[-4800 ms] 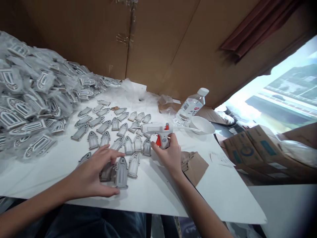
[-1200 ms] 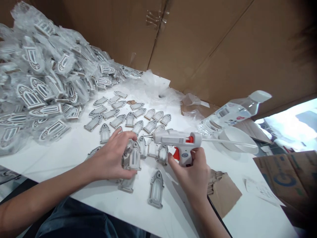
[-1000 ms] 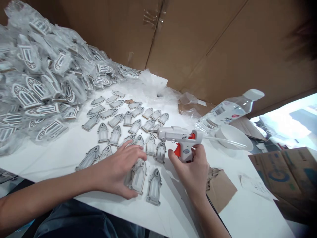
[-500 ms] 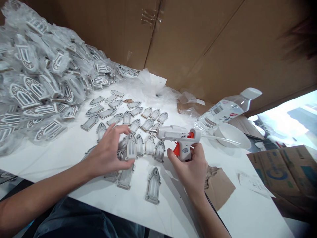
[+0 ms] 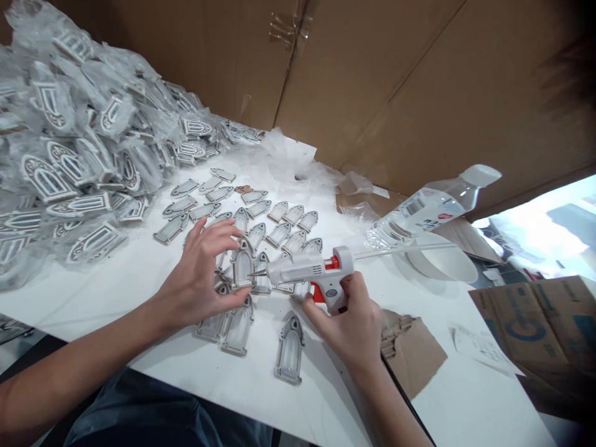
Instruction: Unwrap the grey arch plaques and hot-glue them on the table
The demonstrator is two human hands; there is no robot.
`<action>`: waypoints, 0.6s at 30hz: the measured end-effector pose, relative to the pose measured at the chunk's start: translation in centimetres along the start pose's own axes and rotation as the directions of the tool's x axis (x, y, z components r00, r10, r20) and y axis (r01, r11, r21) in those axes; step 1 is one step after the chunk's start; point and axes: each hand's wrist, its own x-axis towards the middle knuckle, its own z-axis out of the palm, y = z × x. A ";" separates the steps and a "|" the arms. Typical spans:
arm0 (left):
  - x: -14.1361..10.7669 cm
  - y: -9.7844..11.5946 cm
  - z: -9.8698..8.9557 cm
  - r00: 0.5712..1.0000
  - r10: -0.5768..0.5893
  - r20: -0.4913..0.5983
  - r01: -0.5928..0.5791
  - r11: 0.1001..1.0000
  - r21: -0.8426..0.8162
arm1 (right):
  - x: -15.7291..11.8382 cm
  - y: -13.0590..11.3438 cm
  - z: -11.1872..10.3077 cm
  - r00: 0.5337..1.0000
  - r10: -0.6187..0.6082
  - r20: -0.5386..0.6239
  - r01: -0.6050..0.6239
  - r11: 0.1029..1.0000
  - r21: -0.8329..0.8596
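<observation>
Between the thumb and fingers of my left hand (image 5: 200, 273) is a small arched window frame (image 5: 243, 266), held upright by its top and bottom ends above the table. My right hand (image 5: 351, 320) grips a white hot glue gun (image 5: 307, 270) with a red trigger, and a clear glue stick (image 5: 405, 251) juts from its back. The gun's metal nozzle meets the right edge of the held frame in the picture; whether it touches cannot be made out. Below the hands, a single arched frame (image 5: 289, 351) lies on the table, and two more lie beside my left wrist.
Rows of similar frames (image 5: 279, 234) cover the middle of the white table (image 5: 326, 397). A heap of plastic-wrapped frames (image 5: 84, 149) rises at left. A water bottle (image 5: 423, 208), a white bowl (image 5: 447, 267), a cardboard scrap (image 5: 412, 354) and a box (image 5: 531, 323) are at right.
My right hand has brought the glue gun left and down, so its nozzle now reaches the frame's edge. The frame in my left hand has shifted slightly left.
</observation>
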 end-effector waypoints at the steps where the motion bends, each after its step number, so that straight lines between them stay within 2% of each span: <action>1: 0.0 0.0 0.0 1.000 0.002 0.000 -0.002 1.000 0.001 | 0.0 0.1 0.0 1.000 -0.008 0.007 0.008 1.000 0.002; 18: 0.0 0.0 -0.1 0.999 0.032 0.012 -0.032 0.999 0.032 | 0.0 0.5 0.1 0.998 -0.054 0.030 0.053 0.998 0.021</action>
